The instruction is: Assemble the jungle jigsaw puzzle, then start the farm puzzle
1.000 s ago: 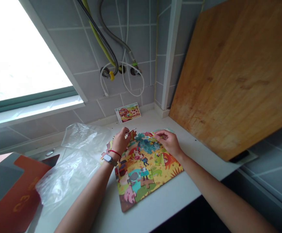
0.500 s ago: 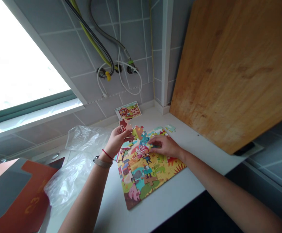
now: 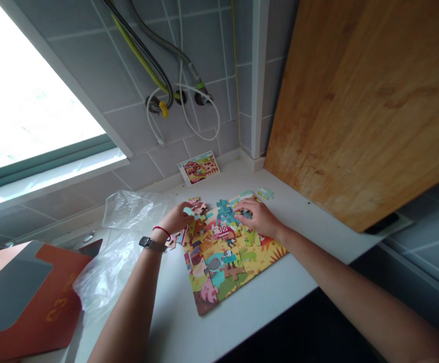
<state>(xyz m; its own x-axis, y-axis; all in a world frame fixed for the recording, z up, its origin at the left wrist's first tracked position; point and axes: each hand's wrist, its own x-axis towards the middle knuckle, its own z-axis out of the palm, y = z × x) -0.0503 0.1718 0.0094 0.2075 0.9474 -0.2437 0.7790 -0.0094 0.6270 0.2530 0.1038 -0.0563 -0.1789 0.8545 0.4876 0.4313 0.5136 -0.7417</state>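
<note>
A farm-picture jigsaw puzzle (image 3: pixel 219 267) lies on the white counter, mostly joined along its front and right. My left hand (image 3: pixel 176 220) is at its upper left corner, fingers closed on a pale teal puzzle piece (image 3: pixel 188 211). Beside those fingertips is a small heap of loose pieces (image 3: pixel 197 205), mainly red and pink. My right hand (image 3: pixel 260 218) rests over the puzzle's upper right, fingers curled; what they grip is hidden. Loose blue pieces (image 3: pixel 225 209) lie on the puzzle left of these fingers. More pieces (image 3: pixel 173 241) sit by my left wrist.
A picture card (image 3: pixel 199 168) leans at the wall behind the puzzle. Crumpled clear plastic (image 3: pixel 128 227) and an orange-grey box (image 3: pixel 26 297) are on the left. One light piece (image 3: pixel 265 193) lies past the puzzle's upper right. A wooden board (image 3: pixel 355 111) stands at right.
My left hand has come down and left from holding up pieces; red and pink ones now lie by its fingertips. My right hand has shifted slightly up and right, uncovering more of the red barn.
</note>
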